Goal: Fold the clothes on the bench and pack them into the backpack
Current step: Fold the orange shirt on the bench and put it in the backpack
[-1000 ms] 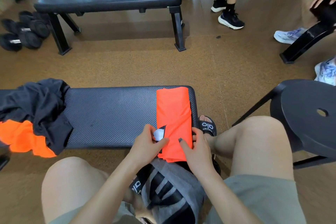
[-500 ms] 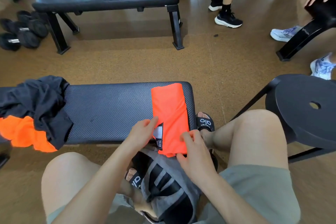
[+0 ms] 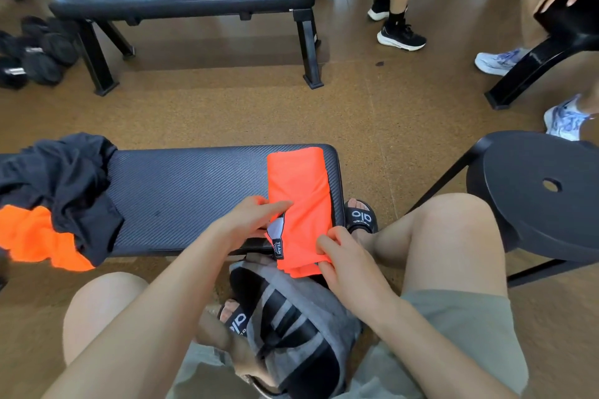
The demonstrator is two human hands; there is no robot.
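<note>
Orange fabric, slick-looking and thin, was what both hands held: the left hand (image 3: 251, 220) pinched the near left edge of the folded orange garment (image 3: 299, 204) beside its black tag (image 3: 278, 244), and the right hand (image 3: 337, 253) gripped the near right corner, fingers curled under the layers. The two hands sat close together, one at each side of the strip. The garment lay lengthwise across the right end of the bench (image 3: 181, 197), its near end hanging off the edge above the grey backpack (image 3: 291, 327) that stood between the person's knees. The chief risk seemed to be the fold coming apart: such cloth probably slides on itself, and lifting it by the near end alone could let the far layers fan open on the way into the bag. Whether the backpack's mouth was open could not be told, and a narrow opening might snag the bundle. At the bench's left end the black garment (image 3: 61, 181) and another orange piece (image 3: 35, 236) lay unfolded, draped over the edge where they could slip to the floor.
</note>
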